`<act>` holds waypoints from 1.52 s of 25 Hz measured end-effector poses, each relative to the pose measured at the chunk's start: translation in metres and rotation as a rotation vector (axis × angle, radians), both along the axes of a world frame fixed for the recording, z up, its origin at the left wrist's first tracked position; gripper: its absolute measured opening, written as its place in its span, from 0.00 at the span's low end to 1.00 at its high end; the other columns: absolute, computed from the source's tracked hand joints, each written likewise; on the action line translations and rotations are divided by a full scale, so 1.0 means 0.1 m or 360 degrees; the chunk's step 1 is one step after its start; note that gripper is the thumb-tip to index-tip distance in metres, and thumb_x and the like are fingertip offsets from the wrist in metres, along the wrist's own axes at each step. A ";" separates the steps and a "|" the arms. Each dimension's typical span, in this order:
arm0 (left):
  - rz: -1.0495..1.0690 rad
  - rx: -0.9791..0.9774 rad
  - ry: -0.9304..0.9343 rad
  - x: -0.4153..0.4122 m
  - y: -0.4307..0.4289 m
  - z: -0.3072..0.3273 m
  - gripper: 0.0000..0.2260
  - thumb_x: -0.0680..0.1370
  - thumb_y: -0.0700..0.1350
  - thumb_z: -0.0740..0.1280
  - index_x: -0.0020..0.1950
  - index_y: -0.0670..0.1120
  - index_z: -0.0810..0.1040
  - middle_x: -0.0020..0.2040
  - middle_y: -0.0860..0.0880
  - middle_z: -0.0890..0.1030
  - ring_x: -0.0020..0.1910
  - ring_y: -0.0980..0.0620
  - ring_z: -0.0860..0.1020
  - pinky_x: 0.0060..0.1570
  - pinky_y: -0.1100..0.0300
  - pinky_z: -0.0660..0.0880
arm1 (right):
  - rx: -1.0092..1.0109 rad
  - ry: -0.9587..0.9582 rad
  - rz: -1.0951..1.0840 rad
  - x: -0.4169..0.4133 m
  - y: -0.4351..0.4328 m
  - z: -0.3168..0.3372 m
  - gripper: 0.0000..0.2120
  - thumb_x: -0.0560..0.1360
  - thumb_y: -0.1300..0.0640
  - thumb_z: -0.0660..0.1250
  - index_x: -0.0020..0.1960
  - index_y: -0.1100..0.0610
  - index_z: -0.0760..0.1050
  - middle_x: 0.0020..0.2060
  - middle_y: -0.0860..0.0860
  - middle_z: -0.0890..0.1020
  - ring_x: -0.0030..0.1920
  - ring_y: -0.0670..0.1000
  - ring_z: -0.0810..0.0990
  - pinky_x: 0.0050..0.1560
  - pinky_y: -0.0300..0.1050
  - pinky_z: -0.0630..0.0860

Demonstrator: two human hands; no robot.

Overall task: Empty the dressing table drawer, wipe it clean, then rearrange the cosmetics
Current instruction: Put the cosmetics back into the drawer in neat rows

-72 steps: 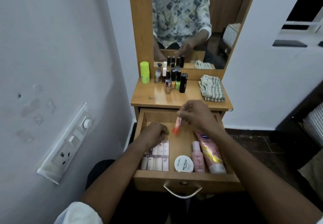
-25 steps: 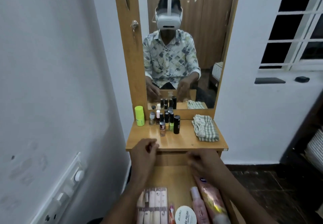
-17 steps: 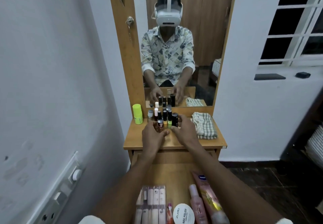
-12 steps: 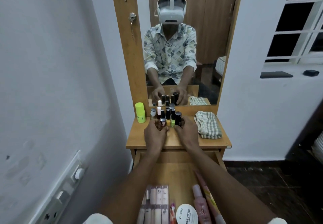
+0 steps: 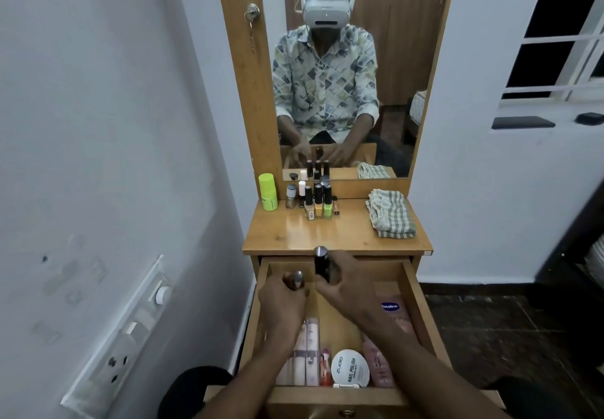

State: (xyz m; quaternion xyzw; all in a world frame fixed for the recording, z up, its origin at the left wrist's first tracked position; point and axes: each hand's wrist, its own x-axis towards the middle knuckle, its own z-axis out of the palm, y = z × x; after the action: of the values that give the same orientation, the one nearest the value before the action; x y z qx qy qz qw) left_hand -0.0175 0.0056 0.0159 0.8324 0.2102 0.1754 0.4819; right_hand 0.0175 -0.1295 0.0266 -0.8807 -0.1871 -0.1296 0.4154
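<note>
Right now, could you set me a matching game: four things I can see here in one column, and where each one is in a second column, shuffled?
Things:
1. black tube
2. silver-capped bottle
3. checked cloth
4. round white tin

Places:
A. lying at the near end of the open drawer
B. held in the left hand
C. lying on the tabletop, right side
D. held in the right hand

Pairs: 1-D, 2-B, 3-C, 4-A.
</note>
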 end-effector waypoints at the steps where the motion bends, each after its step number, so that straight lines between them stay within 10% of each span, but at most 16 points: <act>1: 0.0025 0.0068 0.0050 0.00 0.00 -0.02 0.05 0.73 0.39 0.71 0.39 0.47 0.78 0.37 0.50 0.81 0.37 0.52 0.80 0.30 0.64 0.67 | -0.0160 0.0125 0.0021 0.00 0.03 -0.08 0.05 0.68 0.54 0.69 0.42 0.50 0.73 0.32 0.44 0.75 0.31 0.43 0.71 0.31 0.37 0.68; 5: -0.0034 0.0407 0.0144 0.04 -0.06 0.14 0.07 0.76 0.34 0.63 0.44 0.45 0.75 0.39 0.52 0.76 0.35 0.57 0.72 0.32 0.63 0.67 | -0.0406 0.0545 -0.0005 0.09 0.21 -0.30 0.04 0.69 0.57 0.70 0.38 0.50 0.76 0.33 0.47 0.81 0.33 0.47 0.79 0.36 0.49 0.79; 14: -0.0063 0.0473 0.0154 0.12 0.05 0.06 0.04 0.80 0.38 0.57 0.53 0.46 0.65 0.41 0.48 0.76 0.38 0.51 0.77 0.38 0.54 0.77 | -0.0264 0.0559 -0.0231 0.21 0.56 -0.42 0.05 0.71 0.63 0.70 0.47 0.59 0.79 0.43 0.52 0.83 0.42 0.51 0.81 0.39 0.44 0.77; 28: -0.0093 0.0353 0.0122 0.16 0.13 -0.07 0.13 0.78 0.32 0.60 0.62 0.38 0.69 0.59 0.38 0.74 0.57 0.39 0.74 0.55 0.49 0.73 | -0.0134 0.0663 -0.0210 0.20 0.71 -0.43 0.14 0.74 0.66 0.65 0.33 0.53 0.72 0.31 0.46 0.76 0.30 0.38 0.69 0.27 0.29 0.67; 38: 0.0108 0.0615 -0.0136 0.13 0.09 0.19 0.05 0.79 0.46 0.62 0.52 0.46 0.69 0.40 0.47 0.77 0.36 0.44 0.78 0.35 0.51 0.76 | -0.0025 0.0173 -0.0330 0.03 0.34 0.23 0.05 0.79 0.57 0.65 0.47 0.52 0.79 0.35 0.45 0.80 0.31 0.39 0.77 0.30 0.31 0.73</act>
State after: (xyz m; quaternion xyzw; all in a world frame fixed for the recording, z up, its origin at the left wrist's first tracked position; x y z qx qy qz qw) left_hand -0.0050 0.0142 0.0345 0.8936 0.1798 0.2638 0.3155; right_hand 0.0208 -0.0955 0.0491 -0.9043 -0.0733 -0.1223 0.4024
